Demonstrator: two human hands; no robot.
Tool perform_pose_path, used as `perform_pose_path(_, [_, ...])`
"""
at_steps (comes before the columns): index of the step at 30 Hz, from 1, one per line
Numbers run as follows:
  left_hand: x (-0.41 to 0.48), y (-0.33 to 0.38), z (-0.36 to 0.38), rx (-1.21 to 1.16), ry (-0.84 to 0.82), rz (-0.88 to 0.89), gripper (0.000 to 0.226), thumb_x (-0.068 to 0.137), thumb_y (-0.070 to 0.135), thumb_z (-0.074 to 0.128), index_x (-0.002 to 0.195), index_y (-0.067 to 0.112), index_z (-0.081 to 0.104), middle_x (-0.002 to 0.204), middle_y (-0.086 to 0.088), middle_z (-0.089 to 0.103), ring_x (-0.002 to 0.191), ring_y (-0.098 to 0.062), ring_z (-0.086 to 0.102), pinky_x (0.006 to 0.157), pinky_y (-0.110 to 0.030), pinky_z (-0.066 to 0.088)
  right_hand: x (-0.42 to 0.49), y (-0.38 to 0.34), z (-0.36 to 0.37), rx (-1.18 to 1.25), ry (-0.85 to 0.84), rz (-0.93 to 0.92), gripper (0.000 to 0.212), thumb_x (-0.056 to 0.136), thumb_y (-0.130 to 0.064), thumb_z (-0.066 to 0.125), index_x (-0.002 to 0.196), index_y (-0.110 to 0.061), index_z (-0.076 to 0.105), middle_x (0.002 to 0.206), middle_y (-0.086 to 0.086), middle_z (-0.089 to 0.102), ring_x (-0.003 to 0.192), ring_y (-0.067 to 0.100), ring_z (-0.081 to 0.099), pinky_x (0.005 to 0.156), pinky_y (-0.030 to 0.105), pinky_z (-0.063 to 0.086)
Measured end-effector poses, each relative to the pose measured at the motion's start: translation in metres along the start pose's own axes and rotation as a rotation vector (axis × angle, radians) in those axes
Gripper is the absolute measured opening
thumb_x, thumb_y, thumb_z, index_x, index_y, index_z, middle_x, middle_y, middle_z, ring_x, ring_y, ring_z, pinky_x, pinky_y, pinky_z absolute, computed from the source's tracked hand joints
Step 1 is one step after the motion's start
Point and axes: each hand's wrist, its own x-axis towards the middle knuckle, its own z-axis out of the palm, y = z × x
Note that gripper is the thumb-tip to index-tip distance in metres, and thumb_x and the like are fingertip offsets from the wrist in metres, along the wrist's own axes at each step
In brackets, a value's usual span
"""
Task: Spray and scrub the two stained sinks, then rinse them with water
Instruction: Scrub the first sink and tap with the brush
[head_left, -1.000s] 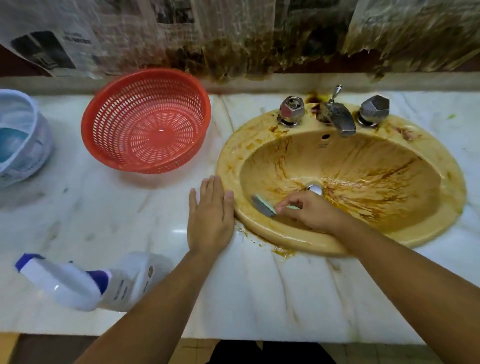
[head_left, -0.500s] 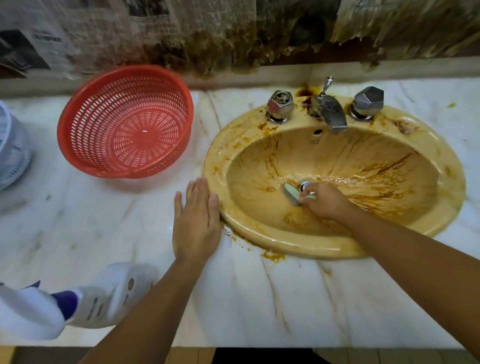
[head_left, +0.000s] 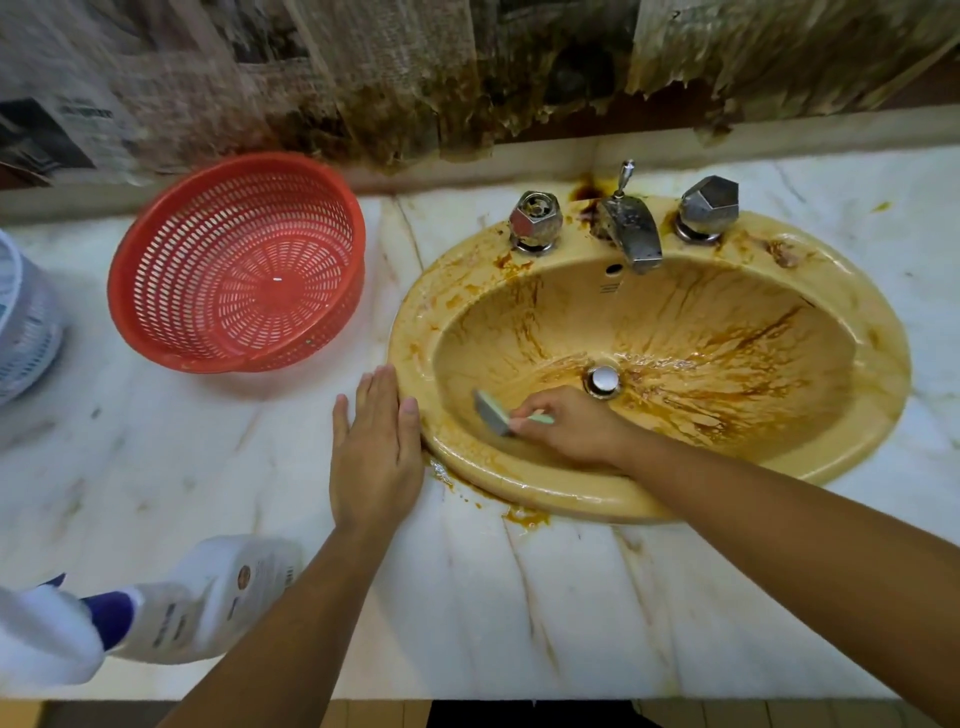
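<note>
Yellow and streaked with brown stains, the sink (head_left: 878, 332) holds the right hand (head_left: 569, 426), which pinches a green sponge (head_left: 492, 411) against the bowl's near left wall. The left hand (head_left: 375, 457) lies flat, fingers together, on the marble counter (head_left: 519, 597), touching the sink's rim.

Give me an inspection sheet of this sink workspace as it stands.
Surface: white marble countertop, brown drips by the yellow oval ceramic sink.
Job's things: sink basin streaked brown; green-and-grey scrub pad inside it; white spray bottle lying on its side, front left.
Clutter: red perforated plastic basket; white mesh basket at left edge.
Grippers: left hand flat on countertop beside sink rim; right hand grips the pad.
Cables: nothing seen.
Surroundings: chrome faucet, no stream seen; stained newspaper on the wall.
</note>
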Motion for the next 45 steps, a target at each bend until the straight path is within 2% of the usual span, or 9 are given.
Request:
perform_pose_path(7, [0.001,0.001,-0.001,0.01,0.007,0.011,0.062,0.108,0.047,0.011,0.159,0.017,0.029,0.162,0.0,0.037,0.155,-0.01,0.019,0.129,-0.042,0.006,0.009,0.043,-0.047,-0.274,0.344,0.301,0.021,0.097,-0.03,0.064,0.113,-0.026,0.077,0.125,0.008,0.07,0.102,0.026,0.063,0.083,0.033,0.052])
perform_pose_path(13, [0.002,0.0,0.0,0.031,-0.005,0.011,0.065,0.108,0.05,0.009,0.16,0.016,0.027,0.163,0.0,0.036,0.155,-0.01,0.018,0.129,-0.042,0.006,0.002,0.006,-0.004,-0.027,-0.074,-0.058,0.026,0.096,-0.044,0.069,0.115,-0.028,0.076,0.117,-0.012,0.072,0.106,0.008,0.063,0.083,0.019,0.044])
perform_pose_path(18, [0.001,0.002,-0.001,0.033,0.002,0.011,0.065,0.108,0.05,0.01,0.16,0.015,0.027,0.163,-0.001,0.036,0.155,-0.012,0.019,0.129,-0.043,0.007,0.015,0.041,-0.037,-0.283,0.307,0.275,0.023,0.099,-0.034,0.063,0.116,-0.025,0.075,0.112,0.006,0.072,0.087,0.021,0.06,0.071,0.03,0.048])
perform_pose_path(23, [0.001,0.001,-0.001,0.024,-0.006,0.011,0.063,0.108,0.048,0.011,0.16,0.016,0.027,0.164,0.001,0.035,0.155,-0.011,0.018,0.129,-0.042,0.006,-0.013,-0.019,0.01,0.099,-0.059,-0.136,0.021,0.099,-0.039,0.066,0.114,-0.027,0.077,0.115,-0.015,0.073,0.106,0.002,0.064,0.09,0.021,0.047])
perform_pose_path(29, [0.0,0.002,-0.001,0.014,-0.002,0.008,0.064,0.108,0.048,0.011,0.161,0.015,0.027,0.164,0.001,0.035,0.155,-0.01,0.018,0.129,-0.04,0.005,-0.003,0.039,-0.04,-0.361,0.102,0.211,0.03,0.099,-0.042,0.065,0.125,-0.029,0.073,0.131,0.001,0.069,0.116,0.022,0.062,0.088,0.03,0.048])
perform_pose_path(34, [0.001,0.001,-0.001,0.018,-0.011,0.005,0.065,0.108,0.049,0.009,0.161,0.017,0.027,0.164,0.002,0.035,0.155,-0.009,0.016,0.129,-0.039,0.003,-0.02,-0.028,0.002,0.096,-0.121,-0.11,0.022,0.1,-0.042,0.065,0.113,-0.03,0.077,0.113,-0.019,0.074,0.105,-0.002,0.064,0.092,0.019,0.048])
perform_pose_path(40, [0.001,0.001,-0.002,0.023,-0.01,0.006,0.064,0.108,0.048,0.01,0.162,0.016,0.026,0.165,0.002,0.034,0.155,-0.007,0.016,0.129,-0.038,0.003,-0.006,0.013,-0.021,-0.498,0.057,0.218,0.025,0.103,-0.031,0.055,0.113,-0.023,0.077,0.096,0.004,0.069,0.091,0.025,0.065,0.068,0.03,0.046])
perform_pose_path(42, [0.001,0.0,-0.001,0.032,-0.014,0.009,0.064,0.109,0.048,0.01,0.162,0.017,0.026,0.165,0.003,0.033,0.155,-0.007,0.015,0.129,-0.038,0.002,-0.005,-0.016,0.004,-0.322,0.046,0.066,0.026,0.103,-0.032,0.057,0.114,-0.021,0.078,0.094,0.002,0.072,0.086,0.021,0.066,0.062,0.028,0.043])
perform_pose_path(45, [0.002,-0.001,-0.001,0.03,-0.019,0.0,0.064,0.108,0.05,0.008,0.163,0.019,0.024,0.166,0.005,0.031,0.155,-0.003,0.012,0.129,-0.036,0.0,-0.016,-0.05,0.02,0.119,0.007,-0.089,0.029,0.102,-0.036,0.061,0.128,-0.027,0.072,0.122,-0.016,0.072,0.11,0.003,0.064,0.093,0.022,0.05])
